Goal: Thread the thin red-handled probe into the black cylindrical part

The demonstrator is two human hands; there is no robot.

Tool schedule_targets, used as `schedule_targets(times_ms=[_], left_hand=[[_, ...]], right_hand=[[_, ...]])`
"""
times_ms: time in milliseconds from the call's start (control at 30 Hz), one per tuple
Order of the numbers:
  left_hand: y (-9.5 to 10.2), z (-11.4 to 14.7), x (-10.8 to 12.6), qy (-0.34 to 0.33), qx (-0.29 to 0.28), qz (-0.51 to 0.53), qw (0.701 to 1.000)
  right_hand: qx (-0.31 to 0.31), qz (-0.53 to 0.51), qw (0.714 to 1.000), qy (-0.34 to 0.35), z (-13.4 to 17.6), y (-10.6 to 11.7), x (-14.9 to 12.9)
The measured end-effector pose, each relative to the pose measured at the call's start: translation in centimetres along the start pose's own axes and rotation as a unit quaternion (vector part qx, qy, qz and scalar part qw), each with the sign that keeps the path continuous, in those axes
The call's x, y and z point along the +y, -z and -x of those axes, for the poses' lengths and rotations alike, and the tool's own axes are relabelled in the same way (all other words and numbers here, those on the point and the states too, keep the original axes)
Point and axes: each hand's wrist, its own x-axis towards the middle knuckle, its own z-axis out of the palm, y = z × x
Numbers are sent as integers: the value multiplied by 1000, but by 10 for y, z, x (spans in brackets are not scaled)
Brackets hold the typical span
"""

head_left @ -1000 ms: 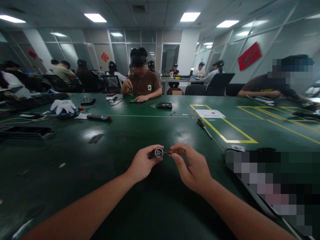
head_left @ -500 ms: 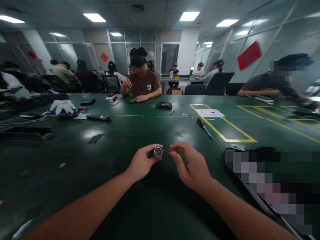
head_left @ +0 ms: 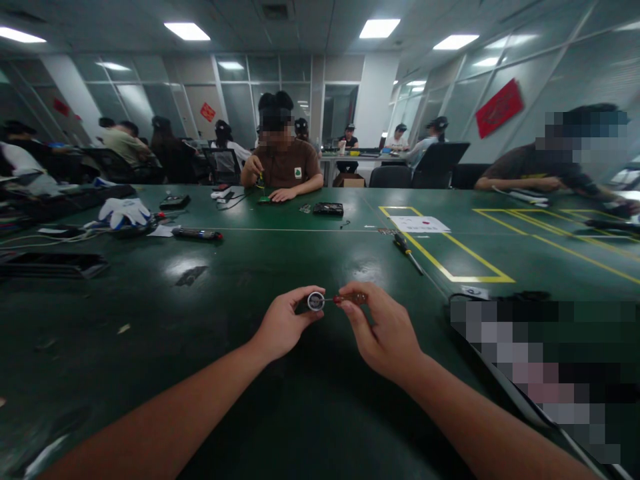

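Between thumb and fingers, my left hand (head_left: 286, 323) grips a small round cylindrical part (head_left: 315, 301) with a silvery rim and a dark inside; its round end faces me. My right hand (head_left: 385, 333) is closed around the reddish-brown handle of a small screwdriver (head_left: 354, 299). The thin shaft points left and reaches the right side of the round part. Whether the tip sits in a screw is too small to tell. Both hands are held above the green table (head_left: 250, 413).
Beyond my right hand lies a larger black-and-yellow screwdriver (head_left: 409, 253), near a paper sheet (head_left: 420, 224). White gloves (head_left: 124, 212) and a dark pen-like tool (head_left: 197, 235) are at left. A black device (head_left: 328, 209) lies ahead. A co-worker (head_left: 285, 163) sits opposite. A blurred-out screen (head_left: 545, 373) stands at right.
The round part has tilted very slightly in my left hand, and its inside looks a little different. Otherwise both hands stay nearly where they were.
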Motion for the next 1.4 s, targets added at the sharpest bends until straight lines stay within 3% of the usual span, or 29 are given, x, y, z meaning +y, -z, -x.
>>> schedule_targets(times_ms=[567, 767, 1133, 1400], left_hand=[[1, 0, 0, 4, 17, -17, 1000], [1, 0, 0, 2, 11, -6, 1000], [2, 0, 1, -1, 29, -26, 999], [2, -2, 1, 7, 25, -11, 1000]], right_hand=[[36, -7, 999, -17, 2, 1, 1], [3, 4, 1000, 9, -2, 1, -1], [4, 35, 999, -25, -1, 0, 1], [-44, 15, 999, 8, -2, 1, -1]])
